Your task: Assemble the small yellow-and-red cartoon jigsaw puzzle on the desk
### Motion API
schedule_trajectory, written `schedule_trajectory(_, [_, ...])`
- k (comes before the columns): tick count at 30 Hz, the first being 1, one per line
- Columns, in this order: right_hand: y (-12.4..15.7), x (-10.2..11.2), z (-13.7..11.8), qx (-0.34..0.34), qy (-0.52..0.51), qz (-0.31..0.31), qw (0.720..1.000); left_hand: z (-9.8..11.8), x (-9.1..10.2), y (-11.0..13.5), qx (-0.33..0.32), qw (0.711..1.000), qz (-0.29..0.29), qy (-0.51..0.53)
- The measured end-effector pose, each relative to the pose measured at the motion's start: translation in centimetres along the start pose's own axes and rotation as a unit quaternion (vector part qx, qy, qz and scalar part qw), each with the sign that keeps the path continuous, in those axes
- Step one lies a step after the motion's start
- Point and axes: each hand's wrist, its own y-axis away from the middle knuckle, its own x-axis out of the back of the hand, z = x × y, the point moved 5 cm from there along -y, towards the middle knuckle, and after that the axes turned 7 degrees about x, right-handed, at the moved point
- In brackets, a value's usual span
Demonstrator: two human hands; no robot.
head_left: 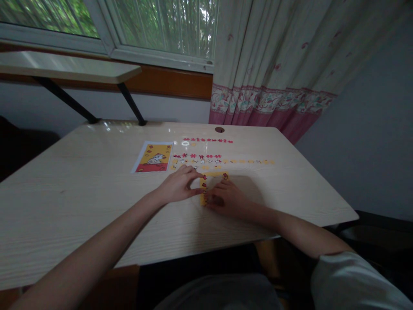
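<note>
A partly joined jigsaw puzzle, yellow with red bits, forms a corner of two strips on the table before me. My left hand is at its left side, thumb and forefinger spread apart and their tips touching the left strip. Over the inside of the corner lies my right hand, fingers bent and pressed on the lower end of that strip, seemingly round a piece mostly hidden under them. Loose red puzzle pieces and yellow puzzle pieces lie in rows beyond my hands.
Left of the rows is a picture sheet with a white animal on yellow and red. The pale wooden table has a cable hole near its back edge. A raised shelf stands at back left, and a curtain hangs behind.
</note>
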Motion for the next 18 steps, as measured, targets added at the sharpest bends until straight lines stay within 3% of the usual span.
schedule_trajectory(18, [0.2, 0.2, -1.3, 0.067, 0.071, 0.013, 0.995, 0.2, 0.1, 0.0, -0.005, 1.000, -0.008, -0.030])
